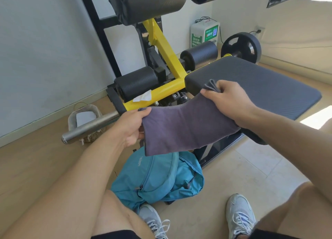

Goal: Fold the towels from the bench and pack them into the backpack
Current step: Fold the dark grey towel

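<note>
A grey-purple towel [185, 127] hangs folded between my two hands, just in front of the bench pad's near edge. My left hand [131, 126] pinches its left end. My right hand [228, 96] grips the bunched right end, over the black bench pad [260, 84]. Directly below the towel, on the floor between my legs, lies the blue backpack [158, 179], slumped, with its zip pocket facing up. I cannot tell whether its main opening is open.
The bench has a yellow frame [161, 46] and black roller pads. A steel bar [89, 125] sticks out left, over a wicker basket [84, 120]. A white tissue [142, 96] lies on the frame. A weight plate [240, 47] stands behind. My shoes [239, 215] are on the floor.
</note>
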Available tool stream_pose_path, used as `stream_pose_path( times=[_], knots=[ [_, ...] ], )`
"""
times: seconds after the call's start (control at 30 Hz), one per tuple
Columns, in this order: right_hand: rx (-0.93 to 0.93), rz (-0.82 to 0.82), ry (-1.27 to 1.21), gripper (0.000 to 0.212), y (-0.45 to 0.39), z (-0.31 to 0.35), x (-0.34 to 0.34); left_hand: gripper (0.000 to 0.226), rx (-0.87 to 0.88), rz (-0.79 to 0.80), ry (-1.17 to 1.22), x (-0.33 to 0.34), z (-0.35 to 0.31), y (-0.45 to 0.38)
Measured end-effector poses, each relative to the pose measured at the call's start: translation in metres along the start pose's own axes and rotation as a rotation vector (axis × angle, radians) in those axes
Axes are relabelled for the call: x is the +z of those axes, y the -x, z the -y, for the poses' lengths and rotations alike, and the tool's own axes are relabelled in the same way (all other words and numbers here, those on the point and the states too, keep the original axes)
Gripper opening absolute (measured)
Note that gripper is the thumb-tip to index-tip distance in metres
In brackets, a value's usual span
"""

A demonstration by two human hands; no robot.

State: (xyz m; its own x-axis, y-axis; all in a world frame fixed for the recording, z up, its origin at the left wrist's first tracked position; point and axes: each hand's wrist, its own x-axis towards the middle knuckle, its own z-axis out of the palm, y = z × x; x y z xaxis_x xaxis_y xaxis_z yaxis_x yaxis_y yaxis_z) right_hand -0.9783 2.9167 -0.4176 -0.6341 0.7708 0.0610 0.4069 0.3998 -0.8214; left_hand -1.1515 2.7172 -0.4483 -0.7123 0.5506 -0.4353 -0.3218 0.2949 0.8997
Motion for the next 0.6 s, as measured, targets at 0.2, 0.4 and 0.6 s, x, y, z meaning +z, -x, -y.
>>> stream_pose_path(
  times=[0.2,0.4,0.6],
  knots=[
    [-0.045,0.048,0.028,0.039,0.019,0.010,0.047,0.027,-0.002,0.076,0.019,0.034,-0.002,0.015],
    [-0.097,0.116,0.034,0.035,0.027,0.013,0.075,0.031,-0.075,0.186,0.150,0.048,-0.003,0.021],
    [-0.138,0.177,0.032,0.027,0.037,0.015,0.079,0.037,-0.085,0.176,0.134,0.053,-0.001,0.024]
  ],
)
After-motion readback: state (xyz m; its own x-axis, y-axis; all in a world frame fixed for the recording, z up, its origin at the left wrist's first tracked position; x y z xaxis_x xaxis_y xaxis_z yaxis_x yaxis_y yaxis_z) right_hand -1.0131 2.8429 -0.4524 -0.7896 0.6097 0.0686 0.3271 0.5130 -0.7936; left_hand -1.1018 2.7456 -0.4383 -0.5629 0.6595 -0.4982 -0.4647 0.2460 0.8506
